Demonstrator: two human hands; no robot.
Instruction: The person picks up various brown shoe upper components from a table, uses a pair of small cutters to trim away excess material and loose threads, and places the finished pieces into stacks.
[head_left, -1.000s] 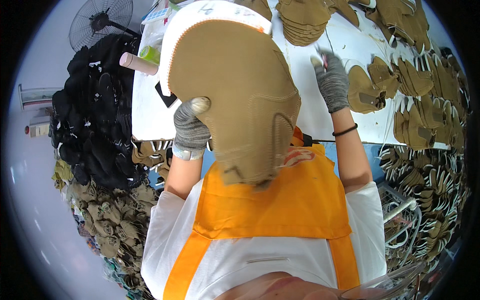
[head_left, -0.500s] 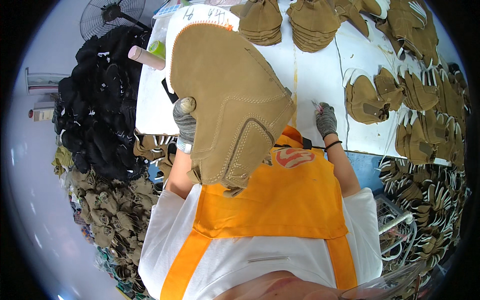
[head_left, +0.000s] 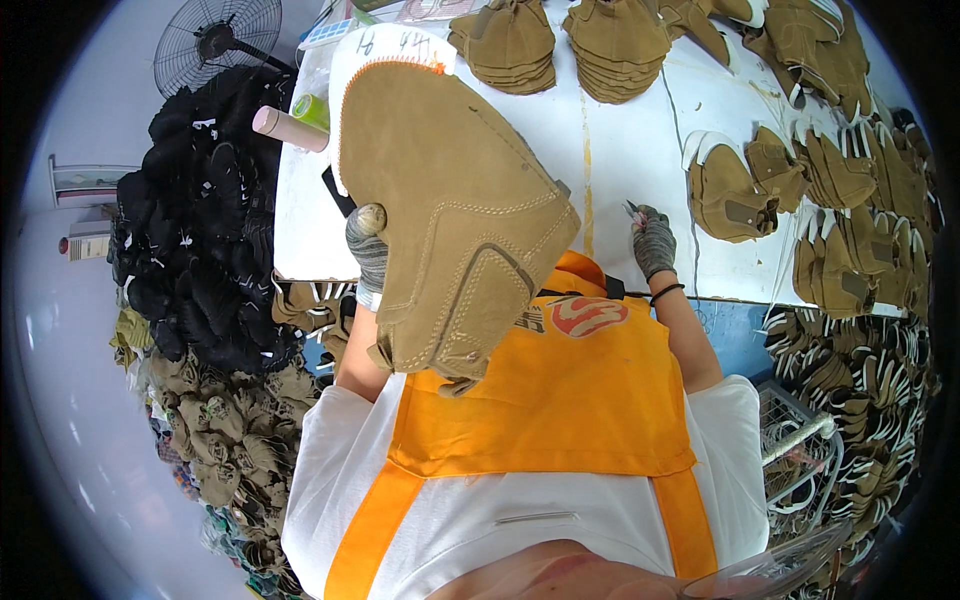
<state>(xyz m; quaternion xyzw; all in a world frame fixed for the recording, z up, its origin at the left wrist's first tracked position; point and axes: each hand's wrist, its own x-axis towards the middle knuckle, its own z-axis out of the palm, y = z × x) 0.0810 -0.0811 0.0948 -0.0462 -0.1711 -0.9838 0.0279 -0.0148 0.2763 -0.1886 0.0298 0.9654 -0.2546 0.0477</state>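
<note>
Tan suede forms the large boot upper (head_left: pixel 455 215), held up close in front of the chest by the left hand (head_left: pixel 368 250). That hand wears a grey knit glove and is closed on the upper's left edge, thumb on the outer face. The right hand (head_left: pixel 654 240), gloved alike, rests at the near edge of the white table (head_left: pixel 620 150), well apart from the upper; it is curled narrowly around a small pointed tool (head_left: pixel 632 208), too small to identify.

For a good result, judged from this view:
- Keep the stitched seams facing the eyes.
- Grip only the edge, so the panel stays unobscured.
- Bring the tool tip to stray threads, not into the suede.

Stacks of finished uppers (head_left: pixel 600 40) lie beyond both hands.
</note>
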